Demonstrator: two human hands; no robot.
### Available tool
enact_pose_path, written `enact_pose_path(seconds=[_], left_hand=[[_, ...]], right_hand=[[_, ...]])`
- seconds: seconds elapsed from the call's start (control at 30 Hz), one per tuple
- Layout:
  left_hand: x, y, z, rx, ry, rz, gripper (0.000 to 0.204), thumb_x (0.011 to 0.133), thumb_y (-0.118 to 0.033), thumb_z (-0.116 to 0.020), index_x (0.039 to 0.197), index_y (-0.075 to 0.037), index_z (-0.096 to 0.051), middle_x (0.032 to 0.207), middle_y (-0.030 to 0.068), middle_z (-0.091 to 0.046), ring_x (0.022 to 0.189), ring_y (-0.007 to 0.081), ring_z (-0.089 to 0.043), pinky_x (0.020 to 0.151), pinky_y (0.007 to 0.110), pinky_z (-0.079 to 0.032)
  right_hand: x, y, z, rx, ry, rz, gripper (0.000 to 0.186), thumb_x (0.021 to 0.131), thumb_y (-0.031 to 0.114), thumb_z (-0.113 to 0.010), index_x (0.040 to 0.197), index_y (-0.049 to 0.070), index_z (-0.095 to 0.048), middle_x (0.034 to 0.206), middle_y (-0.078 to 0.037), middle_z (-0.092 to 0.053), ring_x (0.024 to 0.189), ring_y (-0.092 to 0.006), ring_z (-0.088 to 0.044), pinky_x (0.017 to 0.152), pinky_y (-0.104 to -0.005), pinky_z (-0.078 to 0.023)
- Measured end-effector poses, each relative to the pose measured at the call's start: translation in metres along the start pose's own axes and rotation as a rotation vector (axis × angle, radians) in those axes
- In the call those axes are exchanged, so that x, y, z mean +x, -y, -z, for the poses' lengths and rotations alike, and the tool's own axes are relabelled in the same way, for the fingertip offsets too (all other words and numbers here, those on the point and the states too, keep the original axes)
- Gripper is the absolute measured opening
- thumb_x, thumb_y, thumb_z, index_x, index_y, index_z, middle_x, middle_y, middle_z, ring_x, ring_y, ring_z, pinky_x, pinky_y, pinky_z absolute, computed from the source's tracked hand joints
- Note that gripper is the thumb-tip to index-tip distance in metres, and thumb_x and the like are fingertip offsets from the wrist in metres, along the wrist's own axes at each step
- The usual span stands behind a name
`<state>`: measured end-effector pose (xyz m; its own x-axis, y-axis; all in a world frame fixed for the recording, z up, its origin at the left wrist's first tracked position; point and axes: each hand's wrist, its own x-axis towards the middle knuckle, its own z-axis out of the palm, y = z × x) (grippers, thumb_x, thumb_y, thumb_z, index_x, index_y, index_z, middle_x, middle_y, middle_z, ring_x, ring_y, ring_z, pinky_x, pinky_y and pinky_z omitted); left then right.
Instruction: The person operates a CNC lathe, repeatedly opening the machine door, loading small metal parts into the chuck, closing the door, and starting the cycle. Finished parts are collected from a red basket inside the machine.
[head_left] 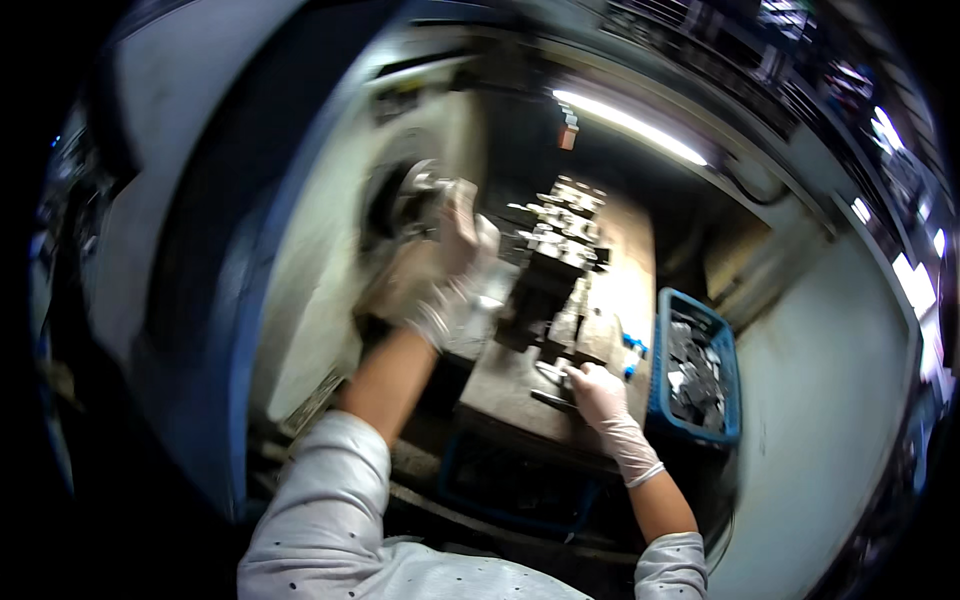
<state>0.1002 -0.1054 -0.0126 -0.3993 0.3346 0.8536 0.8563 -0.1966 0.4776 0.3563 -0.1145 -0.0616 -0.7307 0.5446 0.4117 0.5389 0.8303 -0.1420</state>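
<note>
A metal wheel is by the left hand, metal bits by the right hand (can't tell their grips).

Two gloved hands, one chuck, one long lamp, one piece-filled basket

lit white tube light, pale side wall
</note>
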Motion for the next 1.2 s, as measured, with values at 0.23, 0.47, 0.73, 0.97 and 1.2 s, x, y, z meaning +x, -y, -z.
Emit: enact_pose_path(seconds=[0.23, 0.47, 0.73, 0.97, 1.2], left_hand=[[-0.07, -0.164, 0.24, 0.054, -0.047, -0.057, 0.061, 0.061, -0.012, -0.064, 0.113, -0.006, -0.032, 0.116, 0.0154, -0.028, 0.107, 0.028, -0.031, 0.086, 0.034, -0.03], [0.027, -0.042, 0.368, 1.004, -0.308, -0.049, 0.078, 0.052, -0.032, -0.069, 0.113, -0.008, -0.028, 0.114, 0.0189, -0.03, 0.102, 0.0332, -0.034, 0.082, 0.037, -0.032], [0.031, -0.045, 0.386, 1.045, -0.03, -0.009, 0.059, 0.065, -0.045, -0.05, 0.106, -0.004, -0.04, 0.111, 0.0205, -0.037, 0.088, 0.031, -0.048, 0.069, 0.039, -0.041], [-0.154, -0.219, 0.485, 0.73, 0.282, -0.532, 0.047, 0.069, -0.029, -0.045, 0.106, -0.002, -0.04, 0.114, 0.0132, -0.036, 0.109, 0.0242, -0.031, 0.092, 0.034, -0.023], [-0.443, -0.378, 0.757, 2.118, -0.628, 0.94, 0.042, 0.059, -0.009, -0.054, 0.099, -0.003, -0.046, 0.107, 0.0158, -0.04, 0.103, 0.0321, -0.034, 0.087, 0.041, -0.026]], right_hand=[[-0.058, 0.002, 0.042, 0.228, -0.198, 0.008, 0.026, 0.066, 0.001, -0.047, 0.091, 0.006, -0.05, 0.086, -0.012, -0.049, 0.081, -0.0247, -0.047, 0.069, -0.0304, -0.037], [-0.096, 0.102, 0.014, 0.827, 0.099, 0.092, 0.017, 0.07, -0.003, -0.044, 0.085, 0.002, -0.051, 0.085, -0.01, -0.047, 0.079, -0.0178, -0.047, 0.065, -0.0227, -0.038], [-0.113, 0.251, -0.021, 1.046, 0.45, 0.355, 0.017, 0.069, 0.003, -0.048, 0.086, 0.004, -0.053, 0.081, -0.01, -0.051, 0.073, -0.0215, -0.05, 0.065, -0.0258, -0.04], [-0.157, 0.422, -0.105, 1.535, 0.588, 0.18, 0.014, 0.069, 0.003, -0.049, 0.082, 0.002, -0.053, 0.08, -0.009, -0.052, 0.073, -0.0172, -0.05, 0.067, -0.0253, -0.04], [-0.214, 0.642, -0.093, 1.41, 1.048, 0.574, 0.01, 0.07, 0.006, -0.048, 0.078, 0.003, -0.053, 0.075, -0.006, -0.049, 0.07, -0.0152, -0.046, 0.064, -0.0252, -0.038]])
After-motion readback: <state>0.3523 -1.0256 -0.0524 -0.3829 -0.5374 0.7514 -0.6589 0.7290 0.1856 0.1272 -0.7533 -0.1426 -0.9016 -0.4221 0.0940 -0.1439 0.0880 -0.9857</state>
